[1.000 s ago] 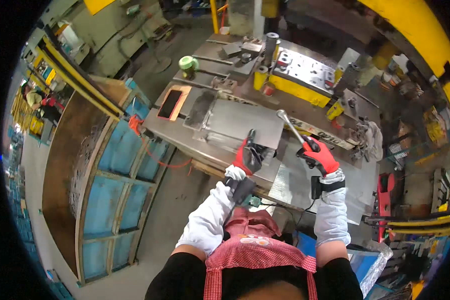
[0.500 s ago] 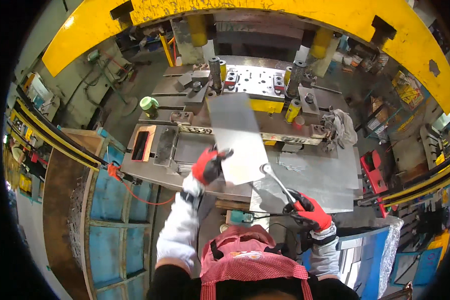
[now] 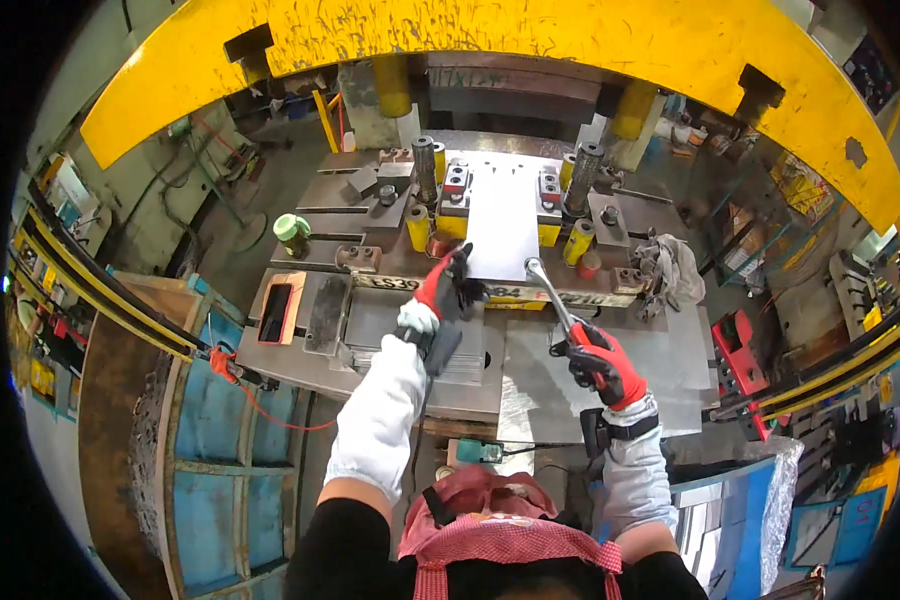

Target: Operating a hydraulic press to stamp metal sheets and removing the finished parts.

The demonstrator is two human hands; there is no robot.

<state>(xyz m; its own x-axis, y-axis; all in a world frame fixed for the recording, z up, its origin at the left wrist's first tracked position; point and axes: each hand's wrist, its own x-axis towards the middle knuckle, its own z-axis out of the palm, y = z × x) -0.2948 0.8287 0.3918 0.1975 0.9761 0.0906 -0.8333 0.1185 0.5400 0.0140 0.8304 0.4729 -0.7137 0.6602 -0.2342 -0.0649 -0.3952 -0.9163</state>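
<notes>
A flat, bright metal sheet (image 3: pixel 503 220) lies on the press die (image 3: pixel 550 235), between its two side blocks. My left hand (image 3: pixel 444 288), in a red and black glove, is at the sheet's near left corner. Its fingers are apart, the forefinger stretched along the sheet's left edge. My right hand (image 3: pixel 604 362), gloved alike, is closed round the red grip of a long metal hand tool (image 3: pixel 558 298). The tool's round head rests against the sheet's near right corner; how it works on the sheet cannot be seen.
A stack of metal sheets (image 3: pixel 410 335) sits left of centre, beside a phone (image 3: pixel 277 312). A green-lidded jar (image 3: pixel 291 232) stands at left and a grey rag (image 3: pixel 670 270) at right. Dark guide posts (image 3: pixel 583 178) flank the die. The yellow press beam (image 3: pixel 490 28) spans overhead.
The sheet has gone from tilted in front of me to lying on the die. Both hands and the tool have moved forward with it. My left hand's fingers have loosened from the sheet.
</notes>
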